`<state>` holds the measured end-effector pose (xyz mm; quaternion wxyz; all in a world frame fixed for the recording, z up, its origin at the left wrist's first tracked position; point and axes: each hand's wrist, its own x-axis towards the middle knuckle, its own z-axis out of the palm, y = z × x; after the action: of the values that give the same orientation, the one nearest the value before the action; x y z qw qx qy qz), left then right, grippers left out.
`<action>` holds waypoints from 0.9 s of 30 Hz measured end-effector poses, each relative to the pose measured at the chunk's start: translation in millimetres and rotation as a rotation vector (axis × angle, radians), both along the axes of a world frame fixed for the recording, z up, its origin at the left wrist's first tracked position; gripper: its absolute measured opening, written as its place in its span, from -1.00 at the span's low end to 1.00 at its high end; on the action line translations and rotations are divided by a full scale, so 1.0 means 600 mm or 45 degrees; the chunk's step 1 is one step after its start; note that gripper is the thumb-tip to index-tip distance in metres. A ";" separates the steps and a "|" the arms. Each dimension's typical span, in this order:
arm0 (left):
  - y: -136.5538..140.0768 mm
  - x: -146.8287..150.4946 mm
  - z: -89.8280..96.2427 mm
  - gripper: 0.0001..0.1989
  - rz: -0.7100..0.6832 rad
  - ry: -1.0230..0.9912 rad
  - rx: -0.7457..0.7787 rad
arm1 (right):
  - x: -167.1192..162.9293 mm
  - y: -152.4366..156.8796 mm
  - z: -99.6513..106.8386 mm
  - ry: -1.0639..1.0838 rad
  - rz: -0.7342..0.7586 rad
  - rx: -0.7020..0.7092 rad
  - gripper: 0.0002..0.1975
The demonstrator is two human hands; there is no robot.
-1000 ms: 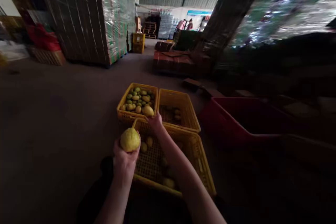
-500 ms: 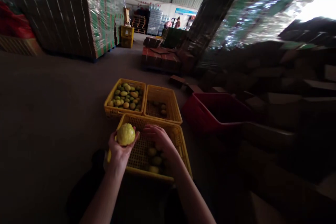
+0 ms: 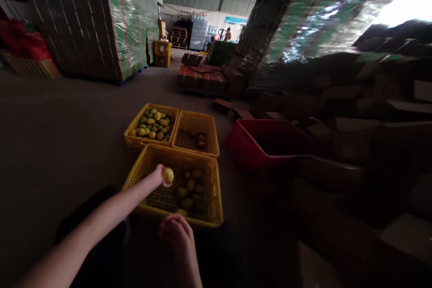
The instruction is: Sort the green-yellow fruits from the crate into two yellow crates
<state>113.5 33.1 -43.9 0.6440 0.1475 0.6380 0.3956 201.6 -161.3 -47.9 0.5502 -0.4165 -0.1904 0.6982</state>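
My left hand (image 3: 161, 174) reaches over the near yellow crate (image 3: 218, 198), its fingers wrapped around a round yellow fruit (image 3: 168, 175). Below it, the left half of that crate shows its bare perforated floor. Several similar yellow-green fruits (image 3: 191, 184) lie along the crate's right side, in dim light. My right hand (image 3: 177, 230) is in front of the crate's near rim, closed with its fingers curled in. Whether anything is inside that hand cannot be seen.
Behind stand two more yellow crates: the left crate (image 3: 126, 136) is full of fruit, the right crate (image 3: 216, 137) has a few. A red bin (image 3: 241, 144) and scattered cartons (image 3: 357, 123) are to the right. Wrapped pallet stacks (image 3: 126, 22) rise behind; a person (image 3: 228, 34) is far back.
My left hand has moved forward and lower over the crate with the fruit. My right hand has drawn back from above the crate to its front rim, and its fingers have curled.
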 end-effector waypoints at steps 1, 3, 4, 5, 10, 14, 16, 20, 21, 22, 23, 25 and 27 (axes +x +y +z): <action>0.031 0.013 0.017 -0.63 -0.052 0.051 0.008 | -0.004 -0.009 0.004 -0.011 0.021 -0.017 -0.72; 0.094 0.037 0.046 -0.58 -0.158 0.161 0.083 | -0.003 -0.017 0.013 -0.047 0.016 -0.045 -0.73; 0.119 0.045 0.055 -0.56 -0.210 0.235 0.130 | 0.001 -0.017 0.016 -0.071 -0.002 -0.057 -0.73; 0.136 0.050 0.058 -0.53 -0.279 0.306 0.167 | 0.007 -0.015 0.017 -0.095 -0.023 -0.066 -0.73; 0.083 0.003 -0.019 -0.67 -0.766 0.654 0.207 | 0.034 0.006 0.005 -0.175 -0.112 -0.115 -0.76; -0.030 -0.079 -0.119 -0.75 -1.074 1.061 0.013 | 0.037 0.024 0.000 -0.202 -0.119 -0.165 -0.80; -0.073 -0.104 -0.155 -0.73 -1.162 1.261 -0.044 | 0.034 0.029 -0.001 -0.198 -0.118 -0.179 -0.81; -0.121 -0.111 -0.195 -0.65 -1.316 1.531 -0.076 | 0.019 0.040 -0.013 -0.225 -0.144 -0.211 -0.84; -0.126 -0.109 -0.201 -0.63 -1.345 1.578 -0.072 | 0.015 0.048 -0.020 -0.255 -0.160 -0.216 -0.84; -0.131 -0.106 -0.206 -0.62 -1.369 1.616 -0.065 | 0.010 0.059 -0.031 -0.307 -0.167 -0.216 -0.85; -0.133 -0.103 -0.210 -0.60 -1.386 1.649 -0.057 | 0.006 0.073 -0.045 -0.398 -0.158 -0.217 -0.84; -0.136 -0.100 -0.217 -0.59 -1.412 1.692 -0.054 | 0.001 0.112 -0.079 -0.678 -0.069 -0.237 -0.83; -0.136 -0.100 -0.220 -0.58 -1.427 1.717 -0.061 | 0.004 0.159 -0.120 -0.999 0.014 -0.316 -0.84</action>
<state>53.5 -48.7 -176.2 0.2322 0.6281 0.7244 -0.1641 204.1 -66.1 -119.8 0.3777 -0.7134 -0.3023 0.5069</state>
